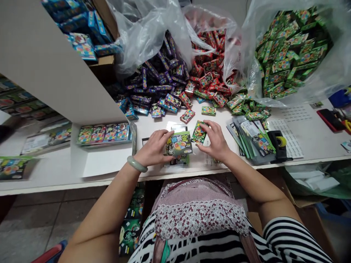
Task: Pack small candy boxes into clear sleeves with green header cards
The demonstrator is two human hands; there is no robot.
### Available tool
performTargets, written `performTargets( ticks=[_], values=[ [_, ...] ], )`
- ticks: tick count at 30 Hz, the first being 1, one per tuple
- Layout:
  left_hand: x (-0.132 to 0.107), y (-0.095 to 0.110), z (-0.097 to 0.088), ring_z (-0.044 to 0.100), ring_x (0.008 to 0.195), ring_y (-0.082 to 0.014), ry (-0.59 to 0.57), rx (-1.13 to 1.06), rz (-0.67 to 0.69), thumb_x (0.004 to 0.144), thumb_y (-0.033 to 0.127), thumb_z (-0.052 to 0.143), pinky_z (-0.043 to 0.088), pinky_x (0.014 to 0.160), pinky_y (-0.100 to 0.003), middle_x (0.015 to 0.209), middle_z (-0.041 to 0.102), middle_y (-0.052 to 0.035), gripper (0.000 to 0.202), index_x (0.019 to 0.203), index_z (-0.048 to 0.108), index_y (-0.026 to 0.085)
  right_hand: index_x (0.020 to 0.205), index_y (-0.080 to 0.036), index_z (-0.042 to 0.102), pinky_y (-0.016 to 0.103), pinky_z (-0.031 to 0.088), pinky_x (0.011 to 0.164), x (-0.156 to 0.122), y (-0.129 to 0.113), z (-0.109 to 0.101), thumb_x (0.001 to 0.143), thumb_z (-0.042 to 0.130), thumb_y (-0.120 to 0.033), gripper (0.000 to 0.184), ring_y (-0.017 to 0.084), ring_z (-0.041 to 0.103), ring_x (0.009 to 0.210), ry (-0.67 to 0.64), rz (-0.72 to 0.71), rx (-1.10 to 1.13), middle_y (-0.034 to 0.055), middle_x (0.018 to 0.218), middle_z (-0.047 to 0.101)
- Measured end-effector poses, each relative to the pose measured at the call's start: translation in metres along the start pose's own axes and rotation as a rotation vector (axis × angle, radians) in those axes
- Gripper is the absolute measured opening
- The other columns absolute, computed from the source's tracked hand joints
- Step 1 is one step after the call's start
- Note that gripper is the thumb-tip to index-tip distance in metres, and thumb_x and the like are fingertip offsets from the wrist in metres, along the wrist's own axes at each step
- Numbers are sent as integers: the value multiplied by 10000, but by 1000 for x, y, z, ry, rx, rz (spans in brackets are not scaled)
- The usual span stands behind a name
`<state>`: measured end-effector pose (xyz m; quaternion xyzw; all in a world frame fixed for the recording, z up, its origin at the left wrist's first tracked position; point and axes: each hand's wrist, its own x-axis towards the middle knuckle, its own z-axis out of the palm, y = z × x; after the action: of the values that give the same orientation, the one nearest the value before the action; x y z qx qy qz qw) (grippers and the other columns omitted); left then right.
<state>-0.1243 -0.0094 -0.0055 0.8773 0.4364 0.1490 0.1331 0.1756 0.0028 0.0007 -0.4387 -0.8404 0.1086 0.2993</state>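
My left hand (154,148), with a pale green bangle on the wrist, is closed on a printed packet (178,144) that it holds just above the white table (115,160). My right hand (215,140) pinches a small green box (198,133) beside that packet, fingers curled round it. Under the packet lie clear sleeves and another packet (179,160). Loose small boxes, red (187,115) and green (208,110), lie just beyond my hands.
Three plastic bags spill small boxes at the back: purple (161,78), red (211,65), green (290,51). A stack of flat packets (251,140) and a black tape dispenser (278,146) sit right. A white carton (104,133) with filled packets stands left.
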Motion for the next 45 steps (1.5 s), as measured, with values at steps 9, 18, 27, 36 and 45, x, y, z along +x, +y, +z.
performTargets(
  ticks=[9, 18, 27, 36, 45],
  values=[
    [-8, 5, 8, 477, 1258, -364, 56, -48, -31, 745, 538, 739, 435, 1072, -535, 1342, 449, -188, 962, 1501, 268, 176, 1427, -224, 433, 540, 357, 1097, 5, -7, -16, 793, 698, -337, 696, 357, 396, 1297, -93, 13, -123, 132, 1451, 463],
    [-10, 9, 7, 475, 1254, -375, 73, -52, -70, 738, 498, 738, 417, 1076, -555, 1345, 470, -188, 907, 1481, 330, 176, 1441, -274, 413, 550, 386, 1070, 12, 2, -29, 797, 715, -360, 717, 355, 428, 1270, -367, -217, -41, 116, 1436, 478],
    [-6, 12, 11, 475, 1258, -364, 69, -35, -48, 756, 585, 712, 424, 1070, -530, 1336, 463, -197, 931, 1479, 308, 160, 1446, -233, 406, 581, 387, 1054, 5, -3, -16, 781, 734, -371, 754, 378, 415, 1264, -240, -112, -63, 154, 1408, 469],
    [-13, 14, 18, 503, 1214, -363, 103, -84, -42, 729, 542, 748, 436, 1049, -538, 1312, 501, -185, 923, 1474, 348, 174, 1405, -229, 452, 571, 415, 1039, -3, 1, -19, 793, 716, -460, 706, 357, 450, 1208, -328, -254, 18, 153, 1361, 495],
    [-18, 19, 19, 516, 1202, -359, 155, -15, -29, 771, 587, 695, 448, 1027, -522, 1299, 512, -192, 898, 1486, 339, 177, 1518, -230, 243, 528, 398, 1107, -6, 1, 6, 819, 680, -573, 893, 315, 438, 1343, -221, -162, 309, 179, 1418, 465]
  ],
)
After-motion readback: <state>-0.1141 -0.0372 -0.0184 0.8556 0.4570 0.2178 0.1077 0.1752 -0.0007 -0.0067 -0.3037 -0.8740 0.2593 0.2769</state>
